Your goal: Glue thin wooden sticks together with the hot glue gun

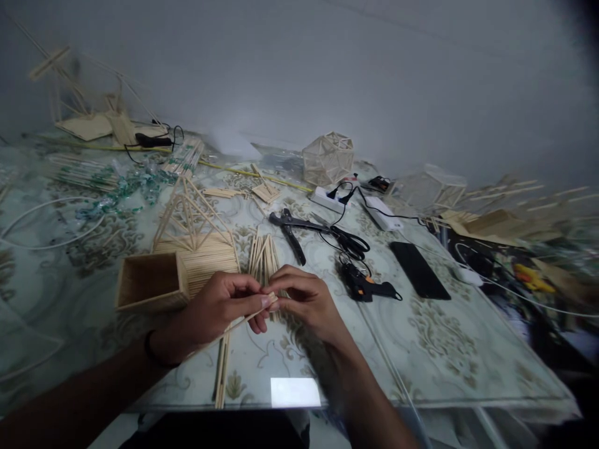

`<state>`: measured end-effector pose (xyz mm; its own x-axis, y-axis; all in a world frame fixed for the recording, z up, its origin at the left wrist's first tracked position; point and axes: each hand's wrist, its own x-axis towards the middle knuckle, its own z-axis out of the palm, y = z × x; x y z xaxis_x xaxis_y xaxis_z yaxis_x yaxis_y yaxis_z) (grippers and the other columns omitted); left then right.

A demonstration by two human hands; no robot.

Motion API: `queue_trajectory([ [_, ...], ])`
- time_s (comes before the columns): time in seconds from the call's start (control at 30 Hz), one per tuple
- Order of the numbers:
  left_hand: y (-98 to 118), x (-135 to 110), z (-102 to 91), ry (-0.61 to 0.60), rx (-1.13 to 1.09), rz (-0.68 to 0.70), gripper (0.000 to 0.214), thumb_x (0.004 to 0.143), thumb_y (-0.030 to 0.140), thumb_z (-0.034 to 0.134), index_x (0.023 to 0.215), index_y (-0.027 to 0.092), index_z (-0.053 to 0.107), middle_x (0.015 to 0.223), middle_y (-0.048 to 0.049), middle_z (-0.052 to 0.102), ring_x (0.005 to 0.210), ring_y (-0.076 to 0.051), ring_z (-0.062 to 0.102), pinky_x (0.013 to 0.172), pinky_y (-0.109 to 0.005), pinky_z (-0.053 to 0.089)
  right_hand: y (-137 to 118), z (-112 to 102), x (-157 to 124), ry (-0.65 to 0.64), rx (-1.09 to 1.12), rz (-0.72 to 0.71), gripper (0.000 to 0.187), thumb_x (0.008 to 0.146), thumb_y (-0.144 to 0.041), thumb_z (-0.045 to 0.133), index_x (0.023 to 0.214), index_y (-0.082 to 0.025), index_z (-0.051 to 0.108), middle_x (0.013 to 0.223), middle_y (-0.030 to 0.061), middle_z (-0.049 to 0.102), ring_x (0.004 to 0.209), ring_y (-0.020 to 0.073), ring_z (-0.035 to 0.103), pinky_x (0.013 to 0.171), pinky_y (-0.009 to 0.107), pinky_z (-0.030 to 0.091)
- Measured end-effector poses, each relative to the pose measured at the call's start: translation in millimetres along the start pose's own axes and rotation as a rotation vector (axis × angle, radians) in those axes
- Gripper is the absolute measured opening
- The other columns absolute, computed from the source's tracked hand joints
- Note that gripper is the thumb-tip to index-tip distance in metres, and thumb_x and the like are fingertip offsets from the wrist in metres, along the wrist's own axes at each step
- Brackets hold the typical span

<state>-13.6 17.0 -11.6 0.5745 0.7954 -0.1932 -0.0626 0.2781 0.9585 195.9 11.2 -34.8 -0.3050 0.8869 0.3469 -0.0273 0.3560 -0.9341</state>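
Note:
Above the front of the table, my left hand (219, 305) is closed around a thin wooden stick (241, 323) that slants down to the left under my wrist. My right hand (306, 298) meets it, thumb and fingers pinched at the stick's upper end, where a small pale wooden piece shows; whether the two are joined, I cannot tell. Just behind my fingers lies a bundle of loose sticks (262, 254). A square wooden box (152, 280) sits left of my left hand, against a stick-built panel with a triangular frame (187, 215). More sticks (221, 374) lie below my hands.
Right of my hands are a black glue gun (367, 288), scissors (350, 242), a black cutter (290, 234) and a phone (420, 270). Farther back stand a power strip (330, 199) and a polyhedral stick frame (329, 158). Plastic-wrapped stick packs (84, 171) lie at left.

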Motion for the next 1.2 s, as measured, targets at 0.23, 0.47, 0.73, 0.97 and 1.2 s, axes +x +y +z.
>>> queue_trajectory([
  [0.23,-1.1,1.1,1.1,-0.031,-0.078,-0.077,0.034,0.083,0.046,0.087,0.075,0.015,0.077,0.065,-0.0017,0.078,0.059,-0.014,0.073,0.061,-0.025,0.057,-5.5,0.2,-0.6,-0.011,-0.040,0.024,0.016,0.089,-0.038,0.086,0.088,-0.022,0.085,0.080,0.0039,0.075,0.074,0.0165,0.068,0.069,0.027,0.052],
  [0.47,-7.7,3.6,0.1,-0.010,-0.108,-0.050,0.034,0.087,0.048,0.083,0.079,0.015,0.079,0.066,-0.0024,0.079,0.061,-0.015,0.076,0.063,-0.026,0.062,-3.1,-1.9,0.2,0.035,-0.059,0.015,0.021,0.088,-0.044,0.086,0.089,-0.023,0.084,0.083,0.0046,0.076,0.076,0.0179,0.069,0.071,0.029,0.055],
  [0.73,-7.3,2.9,1.5,0.005,-0.132,-0.040,0.025,0.088,0.040,0.082,0.087,0.015,0.080,0.074,-0.0026,0.079,0.069,-0.016,0.075,0.070,-0.029,0.063,1.2,-3.1,1.2,0.050,-0.051,0.010,0.018,0.086,-0.043,0.088,0.092,-0.026,0.088,0.082,0.0047,0.077,0.075,0.0175,0.071,0.070,0.029,0.056],
  [0.97,-2.6,2.9,2.8,0.106,-0.033,0.061,0.018,0.086,0.035,0.078,0.086,0.017,0.074,0.074,0.0007,0.072,0.068,-0.014,0.066,0.069,-0.028,0.053,0.6,-3.8,1.2,0.068,-0.065,0.061,0.023,0.085,-0.048,0.088,0.092,-0.026,0.089,0.080,0.0058,0.078,0.073,0.0179,0.070,0.067,0.029,0.056],
  [1.2,1.7,3.4,-2.7,0.158,0.265,0.135,0.019,0.090,0.034,0.067,0.079,0.018,0.067,0.067,0.0034,0.060,0.065,-0.014,0.055,0.064,-0.027,0.043,0.6,-5.0,0.1,0.058,0.029,0.136,0.024,0.082,-0.047,0.091,0.086,-0.023,0.088,0.075,0.0050,0.075,0.066,0.0170,0.068,0.060,0.029,0.053],
])
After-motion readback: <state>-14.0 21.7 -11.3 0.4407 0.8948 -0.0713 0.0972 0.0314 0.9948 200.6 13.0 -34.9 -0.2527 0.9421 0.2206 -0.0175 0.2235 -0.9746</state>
